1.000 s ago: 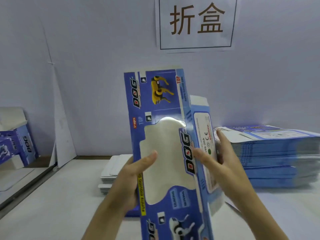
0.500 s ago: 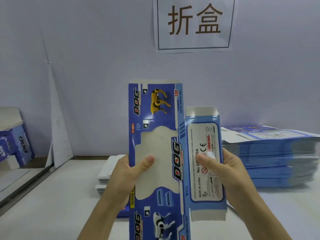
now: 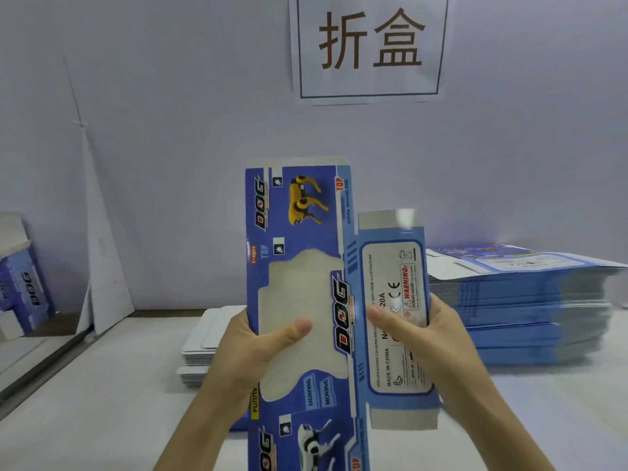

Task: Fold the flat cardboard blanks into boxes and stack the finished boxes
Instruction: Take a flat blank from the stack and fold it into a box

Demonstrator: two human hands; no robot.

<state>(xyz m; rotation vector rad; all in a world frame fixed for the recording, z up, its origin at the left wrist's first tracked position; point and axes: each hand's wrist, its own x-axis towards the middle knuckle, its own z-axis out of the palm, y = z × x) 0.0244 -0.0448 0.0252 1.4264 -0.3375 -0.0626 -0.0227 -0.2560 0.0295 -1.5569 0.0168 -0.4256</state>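
I see the left hand [image 3: 251, 348] and right hand [image 3: 431, 334] both pinching the glossy blue cardboard blank [image 3: 306, 212] upright above the white table [image 3: 102, 402], its rectangular warning panel flatter than a second ago.

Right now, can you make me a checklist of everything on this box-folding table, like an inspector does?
Surface: white table, with stacks sitting toward its back.
Job's things: one blue blank held upright in the air; a tall stack of flat blanks on the right; blue boxes at the far left.
Clutter: a small pile of white cards behind the left hand; a white sheet leaning on the wall.
Grippers: left hand grips the blank's left edge, thumb on the window; right hand grips its side panel.
Cables: nothing seen.
Surroundings: pale wall with a paper sign.
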